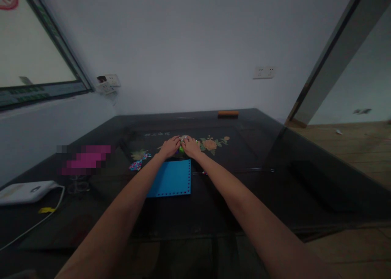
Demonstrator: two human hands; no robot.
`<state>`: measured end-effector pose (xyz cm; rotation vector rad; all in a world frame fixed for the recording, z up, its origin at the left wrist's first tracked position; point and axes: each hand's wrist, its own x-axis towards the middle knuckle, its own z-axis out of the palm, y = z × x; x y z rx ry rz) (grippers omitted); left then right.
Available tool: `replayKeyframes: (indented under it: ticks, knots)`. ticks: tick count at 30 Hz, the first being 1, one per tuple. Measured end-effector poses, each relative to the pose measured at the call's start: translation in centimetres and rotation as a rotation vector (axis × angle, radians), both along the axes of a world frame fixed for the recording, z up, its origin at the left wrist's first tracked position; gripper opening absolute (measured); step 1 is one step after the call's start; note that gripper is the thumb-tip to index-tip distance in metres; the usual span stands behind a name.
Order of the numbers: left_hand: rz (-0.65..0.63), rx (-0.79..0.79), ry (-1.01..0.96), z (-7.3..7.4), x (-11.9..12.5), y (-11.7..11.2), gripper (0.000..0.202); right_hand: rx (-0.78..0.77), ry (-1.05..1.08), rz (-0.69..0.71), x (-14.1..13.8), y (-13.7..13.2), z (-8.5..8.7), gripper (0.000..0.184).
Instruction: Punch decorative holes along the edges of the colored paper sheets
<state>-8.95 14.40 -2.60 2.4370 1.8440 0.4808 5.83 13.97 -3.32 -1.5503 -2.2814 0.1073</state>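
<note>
Both arms reach forward over a dark glass table (259, 189). My left hand (169, 146) and my right hand (191, 146) meet side by side at the table's middle, fingers curled down around a small green thing (181, 149) between them. What that green thing is stays too small to tell. A blue square mat (172, 179) with a dotted edge lies just in front of the hands. A small heap of coloured beads (139, 164) sits left of the mat.
A flower pattern (210, 143) shows under the glass beside the right hand. A white device (26, 191) with a cable lies at the near left. A blurred pink patch (87, 160) sits left. An orange bar (228, 113) lies at the far edge. Wood floor lies right.
</note>
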Motion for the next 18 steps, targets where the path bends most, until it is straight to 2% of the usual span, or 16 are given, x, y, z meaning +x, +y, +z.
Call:
replayKeyframes:
  ticks: [11, 18]
  knots:
    - [-0.084, 0.061, 0.155, -0.3, -2.2, -1.2, 0.045, -0.028, 0.012, 0.105, -0.6, -0.8, 0.0, 0.045]
    - [-0.007, 0.081, 0.228, -0.1, -1.7, -2.2, 0.045, -0.016, 0.038, 0.159, 0.1, -1.0, -0.1, 0.046]
